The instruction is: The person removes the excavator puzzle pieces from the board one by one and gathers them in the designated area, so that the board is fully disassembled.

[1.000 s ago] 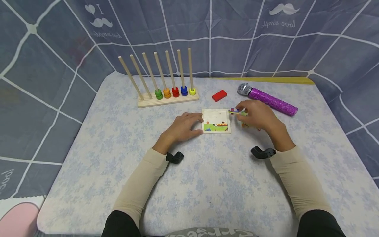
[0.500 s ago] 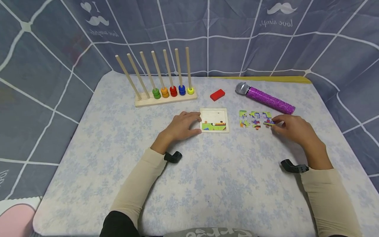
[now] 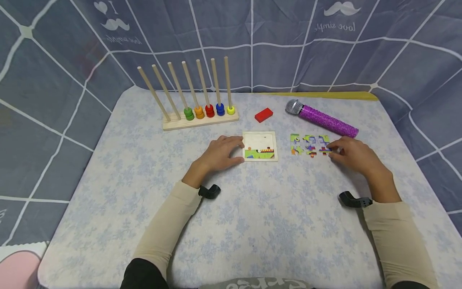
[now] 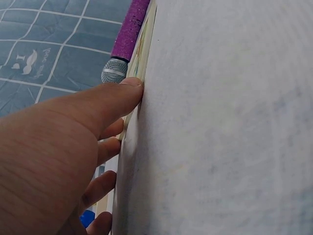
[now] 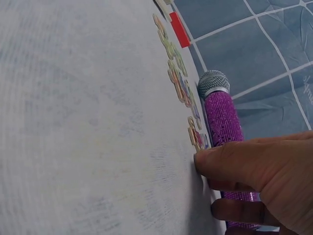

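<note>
A small picture puzzle board with a pale wooden frame lies flat on the table. My left hand rests at its left side, thumb and fingers spread apart and touching the edge; in the left wrist view the thumb lies against the rim. To the board's right, several colourful jigsaw pieces lie in two rows. My right hand pinches the lower right jigsaw piece at its right side with thumb and index finger, the piece down at table level. The right wrist view shows the thumb touching that piece.
Behind the pieces lies a purple glittery microphone. A red block sits behind the board. Back left stands a wooden peg rack with coloured rings and tall pegs. A grid-patterned curtain borders the table's back.
My right hand has moved right and down with a jigsaw piece, setting it beside the others, which it earlier hid. Since then that piece has shifted slightly left. My left hand stays at the board.
</note>
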